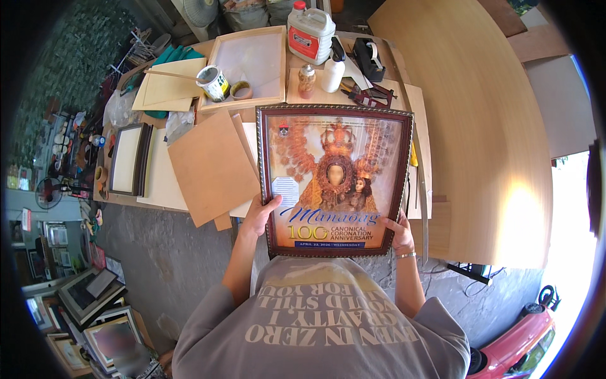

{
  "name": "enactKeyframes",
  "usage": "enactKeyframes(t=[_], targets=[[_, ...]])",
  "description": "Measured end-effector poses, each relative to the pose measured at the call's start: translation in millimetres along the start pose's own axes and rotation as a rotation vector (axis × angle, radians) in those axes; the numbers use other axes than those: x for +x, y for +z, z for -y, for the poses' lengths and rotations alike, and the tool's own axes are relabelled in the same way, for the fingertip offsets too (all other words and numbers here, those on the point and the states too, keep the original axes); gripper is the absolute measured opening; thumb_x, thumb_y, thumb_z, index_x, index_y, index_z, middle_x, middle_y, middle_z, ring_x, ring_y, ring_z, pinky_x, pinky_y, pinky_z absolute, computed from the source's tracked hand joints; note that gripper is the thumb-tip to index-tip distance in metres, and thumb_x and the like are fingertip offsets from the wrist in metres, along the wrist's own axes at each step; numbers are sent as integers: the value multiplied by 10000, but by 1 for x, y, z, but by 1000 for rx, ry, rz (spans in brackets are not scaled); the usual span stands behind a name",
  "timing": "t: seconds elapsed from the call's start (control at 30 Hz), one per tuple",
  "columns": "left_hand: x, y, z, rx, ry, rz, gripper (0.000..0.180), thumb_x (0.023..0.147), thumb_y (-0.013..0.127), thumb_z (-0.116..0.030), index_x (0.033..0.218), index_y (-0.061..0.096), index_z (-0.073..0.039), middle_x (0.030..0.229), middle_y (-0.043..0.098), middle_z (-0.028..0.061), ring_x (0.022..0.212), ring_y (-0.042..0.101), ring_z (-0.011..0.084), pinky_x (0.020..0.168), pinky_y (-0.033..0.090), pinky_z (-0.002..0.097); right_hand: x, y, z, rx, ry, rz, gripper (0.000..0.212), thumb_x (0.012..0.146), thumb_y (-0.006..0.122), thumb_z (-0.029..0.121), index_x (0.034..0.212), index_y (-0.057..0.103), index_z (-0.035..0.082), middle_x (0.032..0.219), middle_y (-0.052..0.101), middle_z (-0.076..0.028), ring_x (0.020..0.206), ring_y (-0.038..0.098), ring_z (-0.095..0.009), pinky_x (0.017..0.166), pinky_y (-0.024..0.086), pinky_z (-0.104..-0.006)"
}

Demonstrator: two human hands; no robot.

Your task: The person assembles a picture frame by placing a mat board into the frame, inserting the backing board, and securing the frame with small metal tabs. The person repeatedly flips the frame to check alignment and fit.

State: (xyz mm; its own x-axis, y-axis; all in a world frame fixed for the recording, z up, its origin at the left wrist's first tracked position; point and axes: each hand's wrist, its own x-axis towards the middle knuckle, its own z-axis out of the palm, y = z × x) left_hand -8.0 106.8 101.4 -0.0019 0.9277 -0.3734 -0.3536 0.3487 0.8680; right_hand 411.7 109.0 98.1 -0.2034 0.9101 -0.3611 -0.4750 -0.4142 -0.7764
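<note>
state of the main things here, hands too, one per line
Framed picture: held, printed side showing
Left hand: gripping framed picture's left edge
Right hand: gripping framed picture's right edge
White jug: standing, capped
White tub: standing, open
Tape roll: lying flat
White bottle: standing

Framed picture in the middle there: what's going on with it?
Someone is holding the framed picture face up in front of them. The left hand grips its left side and the right hand its right side, toward the lower corner. A brown board lies to its left; a pot, a tape roll and a jug stand beyond. Whether anything underneath supports the picture can't be told.
</note>
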Motion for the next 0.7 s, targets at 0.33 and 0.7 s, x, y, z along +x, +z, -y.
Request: enactKeyframes(t=[0.33, 0.7], targets=[[-7, -2, 10, 34, -4, 3, 344, 985, 727, -217, 1251, 666, -8, 1110, 731, 45, 1022, 670, 131, 929, 513, 309, -13, -11, -17, 20, -33, -92, 469, 823, 796, -15, 1263, 638, 36, 1142, 738, -53, 1011, 695, -162, 943, 536, -329], [1, 16, 16, -131, -3, 197, 448, 1069, 569, -423, 1285, 642, -37, 1194, 702, 18, 1154, 603, 120, 1040, 458, 334, -60, -33, -16, 115, -178, -64, 552, 806, 851, 118, 1292, 607, 25, 1171, 717, -40, 1081, 662, -169, 984, 506, -340]])
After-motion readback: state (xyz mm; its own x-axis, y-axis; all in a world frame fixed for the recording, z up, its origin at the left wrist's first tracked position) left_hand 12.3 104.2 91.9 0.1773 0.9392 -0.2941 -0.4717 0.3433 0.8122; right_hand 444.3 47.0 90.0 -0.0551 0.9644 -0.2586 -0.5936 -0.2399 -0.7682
